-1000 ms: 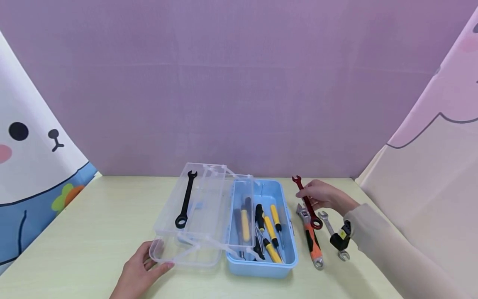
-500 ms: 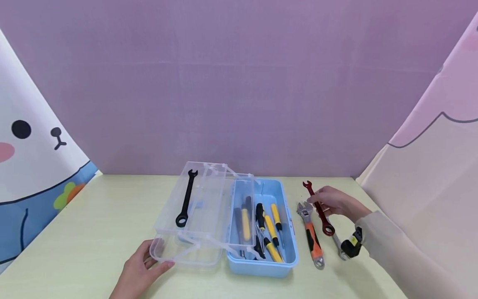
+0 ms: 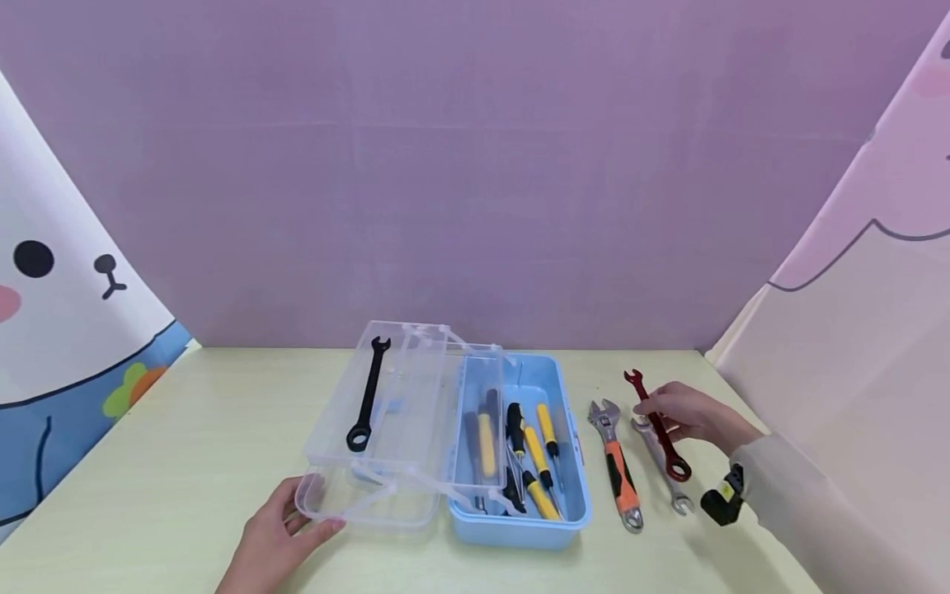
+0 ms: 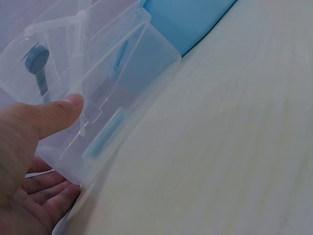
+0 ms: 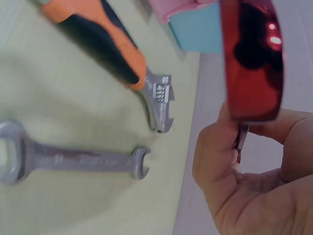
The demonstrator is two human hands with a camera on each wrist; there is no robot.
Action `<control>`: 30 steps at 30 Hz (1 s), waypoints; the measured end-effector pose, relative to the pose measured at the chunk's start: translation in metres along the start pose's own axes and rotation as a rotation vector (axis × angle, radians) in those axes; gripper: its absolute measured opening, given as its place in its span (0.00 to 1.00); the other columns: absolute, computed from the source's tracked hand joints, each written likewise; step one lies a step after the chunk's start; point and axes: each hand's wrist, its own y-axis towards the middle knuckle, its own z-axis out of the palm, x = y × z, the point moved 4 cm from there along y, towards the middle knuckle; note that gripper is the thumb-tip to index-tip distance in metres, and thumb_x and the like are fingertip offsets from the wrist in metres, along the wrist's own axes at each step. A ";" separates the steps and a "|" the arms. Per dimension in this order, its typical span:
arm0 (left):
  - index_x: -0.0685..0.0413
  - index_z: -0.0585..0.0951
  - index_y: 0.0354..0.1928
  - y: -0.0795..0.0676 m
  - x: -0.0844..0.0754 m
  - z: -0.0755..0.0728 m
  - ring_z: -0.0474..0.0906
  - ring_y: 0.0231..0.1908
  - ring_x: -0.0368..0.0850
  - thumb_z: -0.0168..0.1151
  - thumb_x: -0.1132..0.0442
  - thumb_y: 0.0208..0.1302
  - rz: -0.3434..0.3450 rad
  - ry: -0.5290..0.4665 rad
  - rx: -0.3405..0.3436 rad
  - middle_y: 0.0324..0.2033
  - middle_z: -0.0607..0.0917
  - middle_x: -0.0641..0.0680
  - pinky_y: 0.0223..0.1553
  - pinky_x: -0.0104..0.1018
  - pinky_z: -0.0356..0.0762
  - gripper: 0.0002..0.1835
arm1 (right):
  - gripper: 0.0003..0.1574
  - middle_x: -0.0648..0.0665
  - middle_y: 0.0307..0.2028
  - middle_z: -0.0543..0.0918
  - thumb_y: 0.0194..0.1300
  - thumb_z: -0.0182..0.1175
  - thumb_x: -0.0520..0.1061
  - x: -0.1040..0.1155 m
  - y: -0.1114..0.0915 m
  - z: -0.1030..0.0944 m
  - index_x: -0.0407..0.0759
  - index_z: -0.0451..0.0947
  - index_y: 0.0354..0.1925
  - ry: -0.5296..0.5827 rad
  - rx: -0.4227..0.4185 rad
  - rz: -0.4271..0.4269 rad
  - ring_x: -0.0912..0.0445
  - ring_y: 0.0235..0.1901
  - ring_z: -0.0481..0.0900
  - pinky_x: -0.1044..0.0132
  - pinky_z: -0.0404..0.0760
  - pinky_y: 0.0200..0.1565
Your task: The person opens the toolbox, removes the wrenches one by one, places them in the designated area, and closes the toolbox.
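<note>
On my feed, the right hand (image 3: pixel 690 412) pinches the red wrench (image 3: pixel 662 433) near the silver wrench (image 5: pixel 80 159); its open end points forward and left, the long axis slanting back rightward to the ring end. The left hand (image 3: pixel 270 536) grips the clear lid (image 3: pixel 401 516) between thumb and fingers. Only my right wrist view shows the silver wrench's stamped markings.

The place looks like a makeshift booth: a pale table (image 3: pixel 185 445), creased purple backdrop (image 3: pixel 475 181), cartoon-printed side panel (image 3: pixel 67 330).
</note>
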 end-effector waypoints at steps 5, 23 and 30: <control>0.62 0.65 0.61 0.002 0.001 0.000 0.70 0.61 0.64 0.73 0.50 0.52 0.010 -0.003 0.001 0.62 0.70 0.72 0.55 0.45 0.78 0.41 | 0.09 0.50 0.19 0.72 0.65 0.56 0.42 -0.011 -0.001 -0.005 0.40 0.71 0.29 -0.007 -0.019 0.010 0.60 0.20 0.70 0.67 0.79 0.27; 0.63 0.65 0.61 0.005 0.003 0.002 0.70 0.61 0.64 0.73 0.50 0.51 0.004 -0.024 0.009 0.63 0.69 0.72 0.56 0.45 0.78 0.41 | 0.10 0.51 0.18 0.70 0.66 0.55 0.43 -0.050 0.001 -0.016 0.37 0.70 0.31 -0.042 -0.103 0.055 0.59 0.20 0.70 0.66 0.79 0.27; 0.64 0.65 0.61 0.006 0.003 0.002 0.70 0.61 0.64 0.73 0.50 0.51 0.013 -0.009 0.007 0.62 0.69 0.72 0.56 0.45 0.78 0.41 | 0.11 0.51 0.19 0.69 0.65 0.56 0.44 -0.061 0.001 -0.021 0.37 0.69 0.31 -0.074 -0.140 0.079 0.59 0.21 0.69 0.67 0.77 0.26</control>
